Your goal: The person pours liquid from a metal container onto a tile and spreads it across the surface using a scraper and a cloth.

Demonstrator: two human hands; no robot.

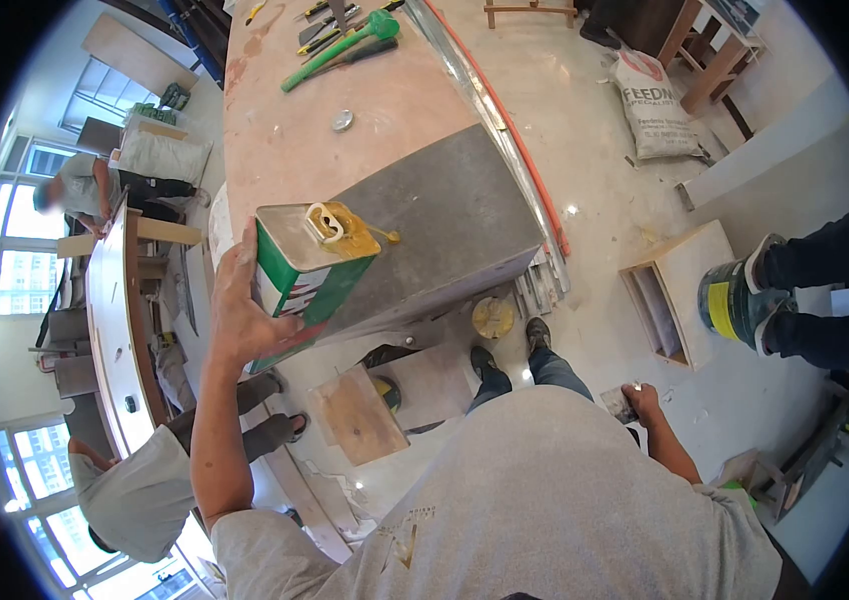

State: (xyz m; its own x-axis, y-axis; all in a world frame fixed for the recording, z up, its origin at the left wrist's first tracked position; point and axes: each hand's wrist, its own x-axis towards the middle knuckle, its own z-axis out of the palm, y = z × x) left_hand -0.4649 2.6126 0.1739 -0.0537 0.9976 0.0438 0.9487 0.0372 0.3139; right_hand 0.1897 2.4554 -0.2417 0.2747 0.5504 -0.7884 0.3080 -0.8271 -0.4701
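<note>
My left hand (pixel 240 310) is wrapped round the side of a green and white rectangular metal can (pixel 320 285). Yellow-brown residue is smeared over the can's top around its pale spout (pixel 325 222). The can is at the corner of a dark grey box-shaped surface (pixel 445 215); whether its base rests there is hidden. Low on the right, my right hand (pixel 645 402) is closed on a flat greyish scraper-like tool (pixel 619 404), partly covered by the fingers. A small yellow-brown blob (pixel 393 237) sits beside the can's top.
A green mallet (pixel 340 50) and other hand tools lie on the brown tabletop (pixel 395 115), near a round metal lid (pixel 343 121). A yellow-topped tub (pixel 493 318) stands by my feet. Co-workers are at left; another person's feet are on a bucket (pixel 730 305) at right.
</note>
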